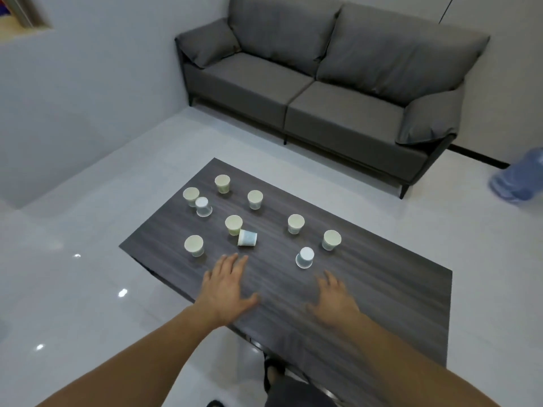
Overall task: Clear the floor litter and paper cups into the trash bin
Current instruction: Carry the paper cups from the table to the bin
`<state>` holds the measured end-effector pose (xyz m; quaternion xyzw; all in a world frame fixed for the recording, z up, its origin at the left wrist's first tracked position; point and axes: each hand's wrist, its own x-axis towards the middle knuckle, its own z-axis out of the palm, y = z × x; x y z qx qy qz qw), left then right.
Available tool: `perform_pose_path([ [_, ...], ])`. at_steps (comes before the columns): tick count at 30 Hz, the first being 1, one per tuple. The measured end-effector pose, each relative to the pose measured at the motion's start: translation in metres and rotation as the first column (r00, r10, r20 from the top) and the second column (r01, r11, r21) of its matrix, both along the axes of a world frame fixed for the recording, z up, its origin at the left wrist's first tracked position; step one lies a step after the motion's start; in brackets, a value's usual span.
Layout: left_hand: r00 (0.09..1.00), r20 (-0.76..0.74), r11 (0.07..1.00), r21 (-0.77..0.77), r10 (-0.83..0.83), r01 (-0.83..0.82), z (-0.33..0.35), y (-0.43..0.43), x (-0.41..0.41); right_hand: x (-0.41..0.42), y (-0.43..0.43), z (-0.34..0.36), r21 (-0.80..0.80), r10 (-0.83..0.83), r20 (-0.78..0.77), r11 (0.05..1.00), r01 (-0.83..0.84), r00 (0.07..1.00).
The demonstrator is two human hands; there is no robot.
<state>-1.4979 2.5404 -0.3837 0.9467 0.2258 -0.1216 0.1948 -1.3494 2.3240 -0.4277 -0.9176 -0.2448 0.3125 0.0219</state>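
Evidently early in the task: grey sofa [323,92] at the back, dark table [382,289] before it, blurred blue jug [520,177] at the right edge; no bin and no litter show on the visible floor [73,274]. Left hand [227,289] and right hand [333,301] are both spread flat over the near table, fingers straight, holding nothing. Ten cups [296,223] sit on the table: seven upright, two inverted, and one tipped cup [247,238] just beyond the left hand; judged none cleared, all left to bin.
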Motion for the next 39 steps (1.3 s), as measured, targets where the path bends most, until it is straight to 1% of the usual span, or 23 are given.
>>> perform_pose_path([
  [3, 0.999, -0.042, 0.998, -0.050, -0.025, 0.023, -0.011, 0.010, 0.035, 0.041, 0.018, -0.014, 0.003, -0.004, -0.028, 1.000, 0.004, 1.000],
  [7, 0.993, -0.103, 0.996, -0.073, -0.048, 0.041, -0.032, 0.021, 0.085, 0.095, 0.039, -0.035, 0.018, 0.022, -0.041, 1.000, -0.021, 0.999],
  [10, 0.987, -0.137, 0.994, -0.085, -0.080, 0.069, -0.057, 0.024, 0.112, 0.126, 0.050, -0.055, 0.009, 0.027, -0.066, 1.000, -0.026, 0.997],
  [14, 0.973, -0.162, 0.985, -0.089, -0.163, 0.150, -0.102, 0.036, 0.150, 0.162, 0.068, -0.101, 0.019, 0.033, -0.087, 0.999, -0.031, 0.996],
  [18, 0.959, -0.196, 0.976, -0.113, -0.204, 0.184, -0.154, 0.051, 0.188, 0.182, 0.085, -0.157, -0.014, 0.017, -0.098, 1.000, -0.019, 0.995],
  [20, 0.959, -0.204, 0.975, -0.145, -0.198, 0.170, -0.181, 0.053, 0.204, 0.186, 0.092, -0.186, -0.015, 0.009, -0.090, 1.000, -0.010, 0.996],
  [24, 0.957, -0.227, 0.965, -0.229, -0.182, 0.129, -0.224, 0.051, 0.222, 0.188, 0.097, -0.231, -0.031, 0.051, -0.111, 0.998, -0.054, 0.992],
  [26, 0.960, -0.219, 0.960, -0.253, -0.176, 0.119, -0.237, 0.047, 0.224, 0.188, 0.095, -0.243, -0.018, 0.015, -0.106, 1.000, -0.017, 0.994],
  [27, 0.961, -0.212, 0.957, -0.263, -0.177, 0.118, -0.242, 0.045, 0.224, 0.188, 0.094, -0.246, 0.007, -0.033, -0.102, 0.999, 0.034, 0.994],
  [28, 0.963, -0.203, 0.954, -0.276, -0.176, 0.116, -0.244, 0.044, 0.224, 0.187, 0.094, -0.246, 0.057, -0.113, -0.105, 0.991, 0.119, 0.988],
  [29, 0.966, -0.189, 0.950, -0.291, -0.174, 0.114, -0.245, 0.043, 0.223, 0.186, 0.094, -0.244, 0.138, -0.229, -0.130, 0.959, 0.246, 0.965],
  [30, 0.972, -0.166, 0.945, -0.306, -0.168, 0.111, -0.244, 0.043, 0.224, 0.184, 0.095, -0.240, 0.231, -0.356, -0.185, 0.890, 0.393, 0.916],
  [31, 0.978, -0.132, 0.940, -0.324, -0.160, 0.110, -0.242, 0.043, 0.226, 0.183, 0.097, -0.234, 0.307, -0.459, -0.278, 0.790, 0.531, 0.844],
  [32, 0.986, -0.085, 0.931, -0.350, -0.143, 0.105, -0.239, 0.044, 0.228, 0.183, 0.100, -0.228, 0.347, -0.517, -0.403, 0.677, 0.649, 0.755],
  [33, 0.992, -0.031, 0.917, -0.385, -0.121, 0.100, -0.236, 0.045, 0.232, 0.183, 0.103, -0.220, 0.339, -0.533, -0.546, 0.565, 0.752, 0.646],
  [34, 0.995, 0.017, 0.899, -0.427, -0.101, 0.098, -0.233, 0.047, 0.236, 0.184, 0.105, -0.213, 0.292, -0.511, -0.683, 0.464, 0.836, 0.522],
  [35, 0.995, 0.049, 0.876, -0.471, -0.091, 0.103, -0.229, 0.048, 0.242, 0.185, 0.107, -0.206, 0.232, -0.469, -0.786, 0.380, 0.896, 0.403],
  [36, 0.993, 0.071, 0.853, -0.509, -0.094, 0.117, -0.225, 0.049, 0.247, 0.187, 0.109, -0.200, 0.179, -0.423, -0.853, 0.314, 0.932, 0.306],
  [37, 0.990, 0.096, 0.830, -0.540, -0.105, 0.141, -0.222, 0.049, 0.253, 0.189, 0.110, -0.195, 0.133, -0.379, -0.896, 0.269, 0.954, 0.232],
  [39, 0.981, 0.150, 0.794, -0.578, -0.125, 0.190, -0.219, 0.048, 0.264, 0.194, 0.111, -0.190, 0.071, -0.333, -0.931, 0.243, 0.967, 0.152],
])
